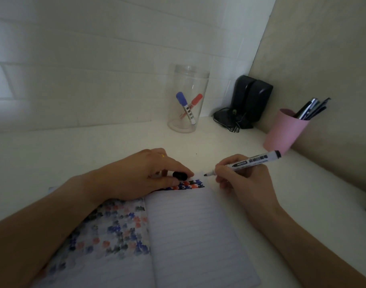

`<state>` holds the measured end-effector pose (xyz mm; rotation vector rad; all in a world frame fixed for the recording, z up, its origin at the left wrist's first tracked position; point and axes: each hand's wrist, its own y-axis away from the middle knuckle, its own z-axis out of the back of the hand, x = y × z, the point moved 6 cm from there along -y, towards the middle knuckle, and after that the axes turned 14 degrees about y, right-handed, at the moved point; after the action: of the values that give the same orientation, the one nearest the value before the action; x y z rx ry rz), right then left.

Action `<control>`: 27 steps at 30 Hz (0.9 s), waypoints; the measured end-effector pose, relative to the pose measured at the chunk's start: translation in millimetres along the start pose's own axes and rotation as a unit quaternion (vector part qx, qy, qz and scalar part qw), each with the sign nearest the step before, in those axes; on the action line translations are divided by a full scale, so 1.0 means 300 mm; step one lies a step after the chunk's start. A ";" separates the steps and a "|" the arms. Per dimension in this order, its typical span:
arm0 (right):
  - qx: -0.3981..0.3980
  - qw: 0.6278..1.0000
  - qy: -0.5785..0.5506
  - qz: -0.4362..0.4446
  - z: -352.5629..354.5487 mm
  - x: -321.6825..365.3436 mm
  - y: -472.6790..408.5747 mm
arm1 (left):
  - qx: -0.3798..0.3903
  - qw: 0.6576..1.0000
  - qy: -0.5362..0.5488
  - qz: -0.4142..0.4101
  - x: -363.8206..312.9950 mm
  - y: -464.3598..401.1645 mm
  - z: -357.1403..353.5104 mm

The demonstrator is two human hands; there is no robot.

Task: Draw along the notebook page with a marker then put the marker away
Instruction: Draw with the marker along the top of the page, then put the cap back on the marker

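Both hands (148, 175) (242, 179) apparently pinched closed.

This looks like a study corner in a home. A white desk (115, 142) meets a white wall and a beige side panel. At the desk's far right corner stand black speakers (250, 100), a pink cup (284, 132) of pens and a clear jar (187, 98) with two markers.

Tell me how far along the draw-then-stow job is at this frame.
Done: a band of blue, red and black marks runs along the notebook page's top edge. In hand: right hand holds the uncapped black marker, tip just past the marks; left hand pins the page, pinching the cap. Left: recapping and stowing, probably in the clear jar holding two markers.
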<state>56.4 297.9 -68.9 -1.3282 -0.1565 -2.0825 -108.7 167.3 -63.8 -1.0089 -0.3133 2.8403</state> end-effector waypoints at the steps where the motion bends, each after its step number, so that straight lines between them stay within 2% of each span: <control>1: 0.000 0.999 -0.032 -0.002 0.004 -0.001 -0.002 | -0.002 1.000 0.002 0.002 -0.001 0.001 0.001; 8: 0.041 0.988 -0.147 0.037 -0.001 0.016 -0.006 | -0.029 0.999 -0.018 0.014 -0.014 0.001 0.007; 13: 0.061 0.954 -0.288 -0.051 -0.013 -0.011 -0.014 | -0.141 0.990 0.018 0.024 -0.012 0.008 0.054; 19: 0.050 0.957 -0.276 -0.080 -0.017 -0.020 -0.021 | -0.202 0.979 -0.023 0.000 -0.033 0.016 0.082; 27: 0.069 0.958 -0.275 -0.038 -0.007 -0.009 -0.022 | -0.217 0.976 -0.030 -0.001 -0.039 0.017 0.088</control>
<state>51.8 303.3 -70.6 -1.8033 -0.5857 -1.6724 -116.7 156.3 -37.8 -0.9824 -0.9735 2.8657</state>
